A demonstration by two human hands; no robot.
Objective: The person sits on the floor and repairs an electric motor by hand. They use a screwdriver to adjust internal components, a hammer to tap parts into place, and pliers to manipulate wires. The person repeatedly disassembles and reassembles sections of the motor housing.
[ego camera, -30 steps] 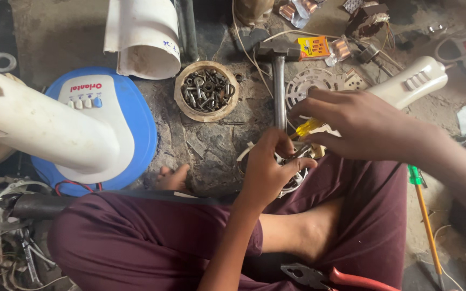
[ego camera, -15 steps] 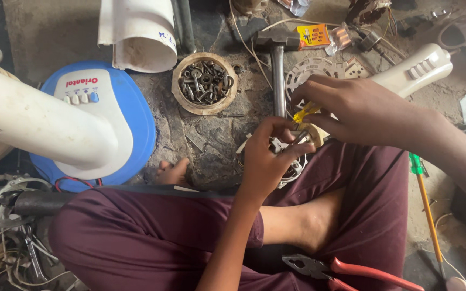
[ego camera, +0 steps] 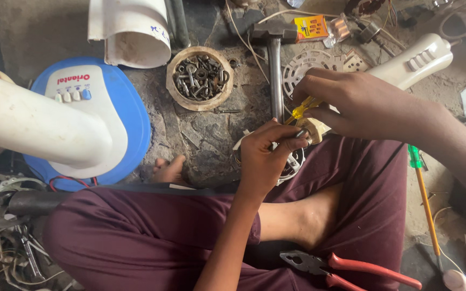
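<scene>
My right hand is closed around a screwdriver with a yellow handle, its tip pointing down at a small cream-coloured part. My left hand pinches that part and the metal piece under it, steadying them above my crossed legs in maroon trousers. Part of a round wire-wound piece shows beneath the left hand; most of it is hidden.
A white and blue fan base lies at left. A round tray of screws and bolts and a hammer lie ahead. Red-handled pliers rest on my leg, a green-handled screwdriver at right.
Both hands stay together on the small part; the right hand with the screwdriver has shifted slightly. The view has drifted a little.
</scene>
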